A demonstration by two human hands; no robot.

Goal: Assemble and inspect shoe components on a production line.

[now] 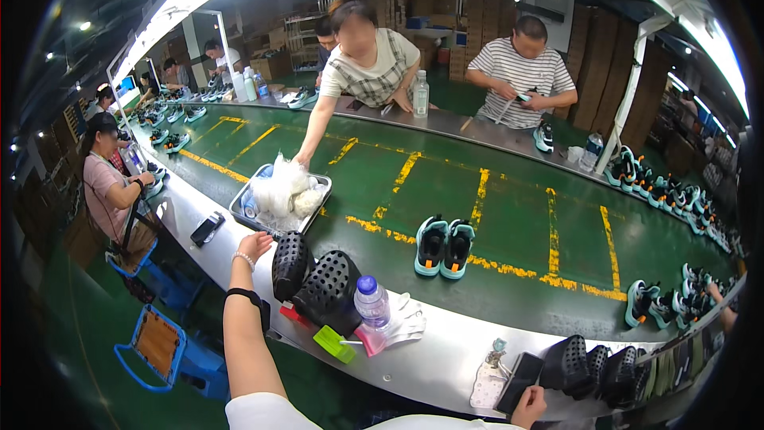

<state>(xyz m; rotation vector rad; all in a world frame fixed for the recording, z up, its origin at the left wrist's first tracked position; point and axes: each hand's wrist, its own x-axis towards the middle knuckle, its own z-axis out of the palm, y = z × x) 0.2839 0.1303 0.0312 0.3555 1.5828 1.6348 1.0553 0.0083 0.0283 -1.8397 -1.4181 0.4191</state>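
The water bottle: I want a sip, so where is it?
In the head view the water bottle stands at the near belt edge, between black perforated shoe parts on its left and white gloves on its right.

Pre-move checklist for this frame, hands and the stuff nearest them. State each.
1. Left hand free: ok, empty, raised beside the black perforated shoe form.
2. Right hand free: not ok, fingers on the dark phone.
3. Grip on the form: not ok, no contact visible.
4. Water bottle upright: ok.
5. Teal shoe pair on the green belt, apart from both hands: ok.
6. Tray contents: cannot tell beyond white wrapping.
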